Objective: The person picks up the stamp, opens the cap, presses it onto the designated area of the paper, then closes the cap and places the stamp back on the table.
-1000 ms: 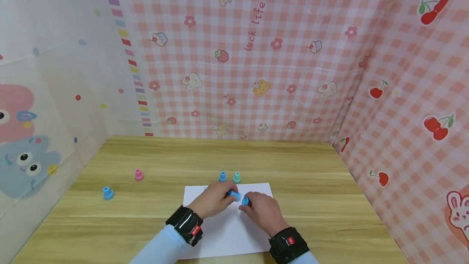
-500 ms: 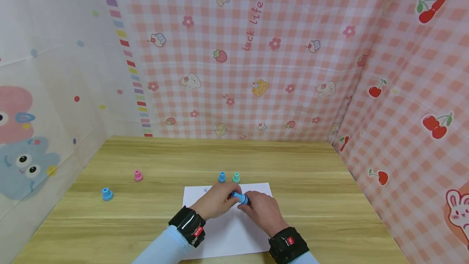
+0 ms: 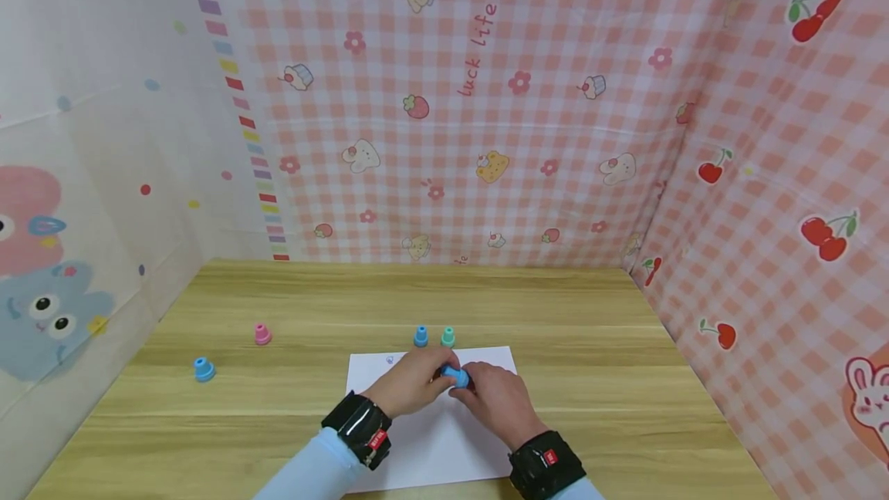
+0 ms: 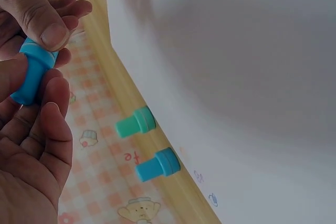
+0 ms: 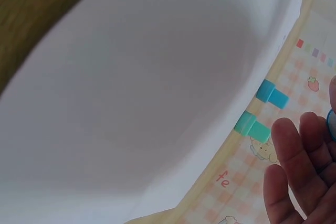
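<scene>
Over a white sheet of paper (image 3: 437,438), both hands meet on a blue stamp (image 3: 456,376). My left hand (image 3: 410,383) pinches its narrow handle. The right hand (image 3: 498,400) grips the wider end, where the cap (image 4: 39,51) sits against the stamp body in the left wrist view. That view shows the right thumb pressed on the cap, with a thin seam below it. Small printed marks (image 4: 212,199) show near the paper's far left corner. Only part of the right hand's fingers (image 5: 291,145) appears in the right wrist view.
Just beyond the paper's far edge stand another blue stamp (image 3: 420,336) and a green stamp (image 3: 448,337). Off to the left are a pink stamp (image 3: 261,334) and one more blue stamp (image 3: 204,369). Patterned cloth (image 3: 444,122) walls the wooden table (image 3: 590,346) at the back and sides.
A second ago the blue stamp and its cap were apart, one in each hand. The left hand has moved slightly right, and the two parts are now together.
</scene>
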Demonstrator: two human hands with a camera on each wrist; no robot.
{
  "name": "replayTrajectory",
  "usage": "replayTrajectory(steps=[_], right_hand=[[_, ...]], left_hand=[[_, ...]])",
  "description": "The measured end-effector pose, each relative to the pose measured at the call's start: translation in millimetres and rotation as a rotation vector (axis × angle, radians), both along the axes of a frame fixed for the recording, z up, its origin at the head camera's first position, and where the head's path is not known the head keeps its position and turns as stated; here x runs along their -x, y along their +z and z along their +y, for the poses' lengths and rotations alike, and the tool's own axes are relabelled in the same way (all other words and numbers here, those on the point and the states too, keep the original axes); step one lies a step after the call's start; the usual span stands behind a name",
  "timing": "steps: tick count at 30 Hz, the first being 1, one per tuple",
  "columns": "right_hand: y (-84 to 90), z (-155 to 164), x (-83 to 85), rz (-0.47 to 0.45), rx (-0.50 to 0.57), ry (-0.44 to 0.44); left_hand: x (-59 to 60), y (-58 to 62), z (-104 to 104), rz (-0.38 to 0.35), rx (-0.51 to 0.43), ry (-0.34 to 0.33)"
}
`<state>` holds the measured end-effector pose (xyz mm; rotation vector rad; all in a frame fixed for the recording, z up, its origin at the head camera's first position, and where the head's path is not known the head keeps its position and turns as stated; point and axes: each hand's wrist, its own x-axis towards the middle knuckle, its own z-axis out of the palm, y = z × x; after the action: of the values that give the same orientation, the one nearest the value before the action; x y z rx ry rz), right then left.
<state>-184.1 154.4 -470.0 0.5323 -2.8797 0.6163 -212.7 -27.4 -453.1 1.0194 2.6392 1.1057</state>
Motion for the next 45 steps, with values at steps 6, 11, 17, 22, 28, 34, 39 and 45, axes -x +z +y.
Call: replayTrajectory(steps=[6,11,17,22,28,34,39,45], right_hand=[[0.8,1.2,-1.2,0.038,-0.039,0.028],[3.3,1.8,-0.6,0.061,-0.046,0.041],[8.1,0.4,0.5,0.007,0.004,0.016],[8.5,-1.3,0.3,-0.012,0.007,0.000],[6.6,-2.9,0.6,-0.014,0.008,0.006],[5.8,-3.4,-1.6,-0.006,0.004,0.021],[7.1,-4.2,-2.9,-0.017,0.010,0.013],[5.6,-2.7,-1.5,-0.040,-0.010,-0.012]], left_hand=[[1.4,-2.9,1.2,-0.021,-0.015,-0.009],[2.6,1.6,1.6,-0.072,-0.020,-0.010],[4.1,5.9,0.7,-0.077,-0.026,-0.011],[3.3,5.4,-0.6,-0.075,-0.032,-0.009],[3.3,6.0,-2.3,-0.051,-0.001,-0.012],[4.3,6.0,-4.6,-0.029,0.039,-0.018],[4.8,7.3,-6.1,-0.018,0.058,-0.012],[5.3,7.3,-10.2,-0.018,0.064,-0.001]])
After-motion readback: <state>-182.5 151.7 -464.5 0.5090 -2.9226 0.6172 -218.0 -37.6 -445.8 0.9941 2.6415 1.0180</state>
